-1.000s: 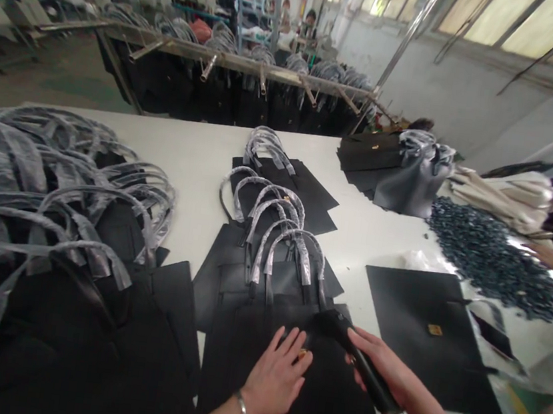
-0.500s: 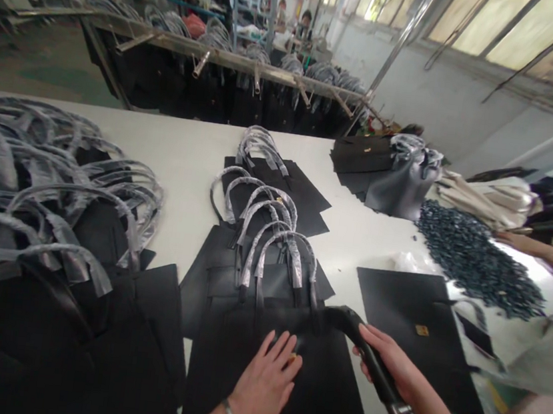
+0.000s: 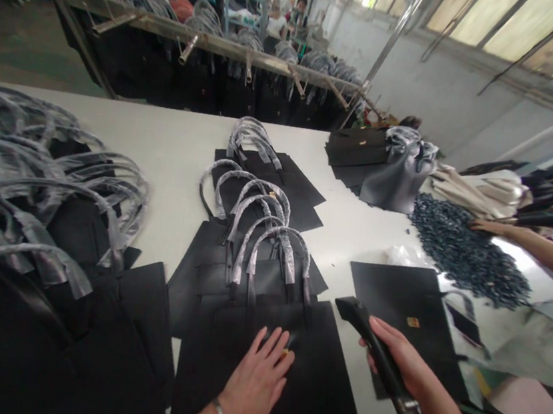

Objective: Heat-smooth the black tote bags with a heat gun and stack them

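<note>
My left hand (image 3: 258, 376) lies flat, fingers stretched, on a black bag panel (image 3: 305, 385) and partly covers its small gold clasp (image 3: 284, 354). The panel's handles (image 3: 283, 235) wear clear plastic wrap and arch away from me. My right hand (image 3: 397, 353) is wrapped around a black vacuum cleaner hose handle (image 3: 383, 364). Its nozzle end points left, just past the panel's upper right edge. More black bag pieces with wrapped handles (image 3: 259, 141) lie overlapped behind the panel.
Many wrapped-handle bags (image 3: 55, 207) are heaped at left. Another black panel (image 3: 396, 296) lies at right, near a phone (image 3: 466, 326). A co-worker's hand (image 3: 493, 228) reaches into a pile of small dark pieces (image 3: 467, 254). A metal rack (image 3: 201, 40) hung with bags stands behind.
My right hand has drawn the hose handle to the right, off the panel's upper edge. My left hand keeps its place on the panel. The co-worker's hand has moved left over the dark pieces.
</note>
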